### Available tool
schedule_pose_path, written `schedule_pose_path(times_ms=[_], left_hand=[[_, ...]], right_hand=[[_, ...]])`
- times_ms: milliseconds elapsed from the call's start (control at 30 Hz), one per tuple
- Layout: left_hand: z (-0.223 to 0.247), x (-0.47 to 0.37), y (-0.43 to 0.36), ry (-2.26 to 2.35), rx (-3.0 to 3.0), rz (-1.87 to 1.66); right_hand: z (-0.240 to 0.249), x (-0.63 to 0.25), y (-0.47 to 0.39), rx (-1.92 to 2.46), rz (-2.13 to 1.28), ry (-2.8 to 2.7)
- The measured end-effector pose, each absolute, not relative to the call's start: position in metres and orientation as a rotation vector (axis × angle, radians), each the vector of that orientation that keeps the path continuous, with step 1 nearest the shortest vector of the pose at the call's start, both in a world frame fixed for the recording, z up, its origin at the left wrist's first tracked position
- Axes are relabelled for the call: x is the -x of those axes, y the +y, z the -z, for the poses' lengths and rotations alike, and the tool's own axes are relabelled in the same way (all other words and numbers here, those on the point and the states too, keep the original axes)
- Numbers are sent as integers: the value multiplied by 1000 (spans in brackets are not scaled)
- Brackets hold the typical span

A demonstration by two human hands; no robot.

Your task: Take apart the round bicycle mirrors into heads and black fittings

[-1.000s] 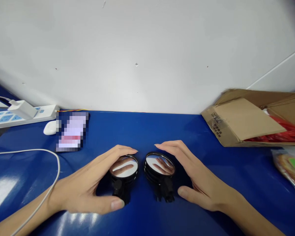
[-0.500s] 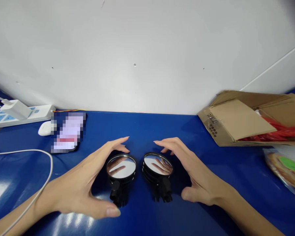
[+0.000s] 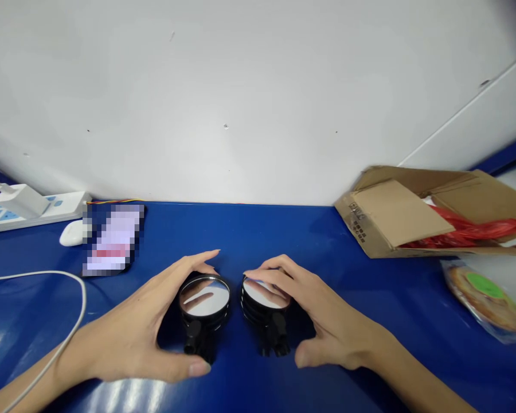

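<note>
Two round black-rimmed mirrors with black clamp mounts lie face up, side by side, on the blue tabletop (image 3: 236, 229). Around the outer side of the left mirror (image 3: 204, 297) curves my left hand (image 3: 141, 321), thumb and fingers spread, the thumb near its mount. My right hand (image 3: 322, 315) is at the right mirror (image 3: 264, 293), its fingertips over the far rim and its thumb apart from the mount. Whether those fingertips press on the rim I cannot tell. Both mirror faces reflect fingers.
A phone (image 3: 114, 238) with a blurred screen, a white earbud case (image 3: 72, 233) and a power strip (image 3: 69, 205) are at left. A white cable (image 3: 81, 310) crosses my left forearm. At right are an open cardboard box (image 3: 395, 218) and a wrapped round pastry (image 3: 490, 298).
My right hand has moved left, bringing its fingers over the right mirror's far edge. My left hand stays around the left mirror. The whole view has shifted slightly.
</note>
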State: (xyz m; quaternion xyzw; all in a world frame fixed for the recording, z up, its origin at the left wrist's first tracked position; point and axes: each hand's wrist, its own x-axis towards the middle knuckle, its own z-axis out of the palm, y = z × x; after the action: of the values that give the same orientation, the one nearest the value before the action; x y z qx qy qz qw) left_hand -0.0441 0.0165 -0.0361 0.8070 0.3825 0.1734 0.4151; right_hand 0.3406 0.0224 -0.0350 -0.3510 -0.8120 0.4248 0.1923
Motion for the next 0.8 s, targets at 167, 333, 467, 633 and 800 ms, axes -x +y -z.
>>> schedule_pose_path(times_ms=[167, 333, 467, 633, 800], left_hand=[[34, 43, 17, 936, -1980, -457], [34, 42, 19, 880, -1952, -487], [34, 41, 19, 884, -1962, -509], [32, 40, 18, 870, -1949, -509], [32, 43, 18, 880, -1929, -497]], right_hand=[[31, -342, 19, 1006, -1212, -2309], [27, -342, 19, 992, -1183, -2325], [27, -341, 19, 975, -1185, -2320], [26, -340, 18, 970, -1167, -2291], [27, -342, 17, 984, -1156, -2258]])
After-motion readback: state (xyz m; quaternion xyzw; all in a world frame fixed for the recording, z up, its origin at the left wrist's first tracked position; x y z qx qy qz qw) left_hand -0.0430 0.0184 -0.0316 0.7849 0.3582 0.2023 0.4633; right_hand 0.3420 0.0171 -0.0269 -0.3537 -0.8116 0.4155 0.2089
